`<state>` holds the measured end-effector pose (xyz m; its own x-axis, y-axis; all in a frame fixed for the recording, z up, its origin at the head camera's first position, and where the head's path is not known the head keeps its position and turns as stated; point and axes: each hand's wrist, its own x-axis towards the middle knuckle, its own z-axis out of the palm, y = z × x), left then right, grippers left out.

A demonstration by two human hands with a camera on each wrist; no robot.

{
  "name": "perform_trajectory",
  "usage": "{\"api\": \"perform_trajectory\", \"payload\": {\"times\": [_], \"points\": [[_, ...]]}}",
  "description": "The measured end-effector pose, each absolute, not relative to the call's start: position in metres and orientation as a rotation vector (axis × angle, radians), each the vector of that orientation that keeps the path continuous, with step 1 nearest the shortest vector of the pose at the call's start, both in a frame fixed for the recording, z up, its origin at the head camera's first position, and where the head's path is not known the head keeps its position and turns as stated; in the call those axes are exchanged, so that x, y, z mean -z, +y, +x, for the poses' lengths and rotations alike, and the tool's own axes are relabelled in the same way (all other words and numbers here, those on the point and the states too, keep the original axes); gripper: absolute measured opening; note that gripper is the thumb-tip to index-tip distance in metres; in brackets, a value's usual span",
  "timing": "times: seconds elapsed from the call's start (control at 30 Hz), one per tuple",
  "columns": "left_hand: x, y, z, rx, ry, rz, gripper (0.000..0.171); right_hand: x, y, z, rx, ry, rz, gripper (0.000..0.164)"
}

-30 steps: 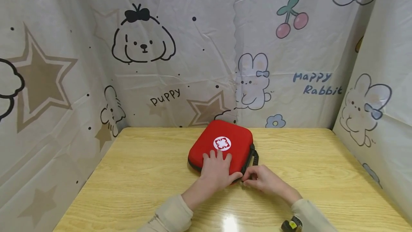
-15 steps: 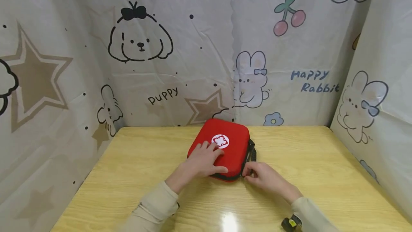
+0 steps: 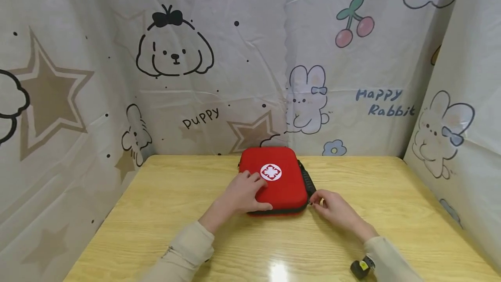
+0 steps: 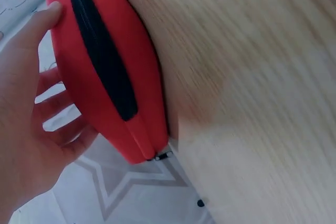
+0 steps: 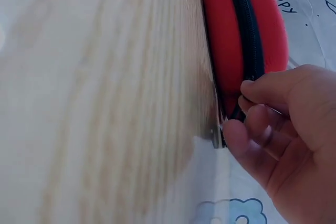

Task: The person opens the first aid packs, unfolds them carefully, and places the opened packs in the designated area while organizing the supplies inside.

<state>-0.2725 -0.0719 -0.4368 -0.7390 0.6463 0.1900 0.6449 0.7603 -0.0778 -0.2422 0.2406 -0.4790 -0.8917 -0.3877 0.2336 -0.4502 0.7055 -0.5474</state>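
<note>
A red first-aid case (image 3: 283, 193) with a white cross emblem lies flat on the table. My left hand (image 3: 242, 194) rests on its near left part, the thumb at the front edge and the fingers loosely bent over the lid. At the near right corner, my right hand (image 3: 335, 210) pinches between thumb and forefinger what looks like the zipper pull, mostly hidden by the fingertips. The black zipper (image 5: 244, 19) runs along the case's side in the right wrist view, and its tape (image 4: 102, 51) looks closed in the left wrist view.
A black carry handle (image 3: 307, 180) stands out from the case's right side. The wooden table (image 3: 164, 212) ends at a printed cloth backdrop (image 3: 219, 55). A black device (image 3: 361, 268) is worn at the right wrist.
The case has turned so its front edge faces me squarely. My left hand has shifted from the lid's middle to its left part. The right hand has moved slightly right.
</note>
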Motion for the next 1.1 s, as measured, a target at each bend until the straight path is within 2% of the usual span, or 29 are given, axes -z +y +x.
{"api": "perform_trajectory", "payload": {"times": [0.37,1.1], "points": [[0.436,-0.056,-0.261,-0.108,-2.790,-0.881,0.067,0.468,0.244,-0.240,-0.823,-2.833,0.785,0.007],[0.436,-0.035,-0.252,-0.249,-2.842,-0.730,0.070,0.461,0.229,-0.234,-0.928,-2.868,0.971,0.007]]}}
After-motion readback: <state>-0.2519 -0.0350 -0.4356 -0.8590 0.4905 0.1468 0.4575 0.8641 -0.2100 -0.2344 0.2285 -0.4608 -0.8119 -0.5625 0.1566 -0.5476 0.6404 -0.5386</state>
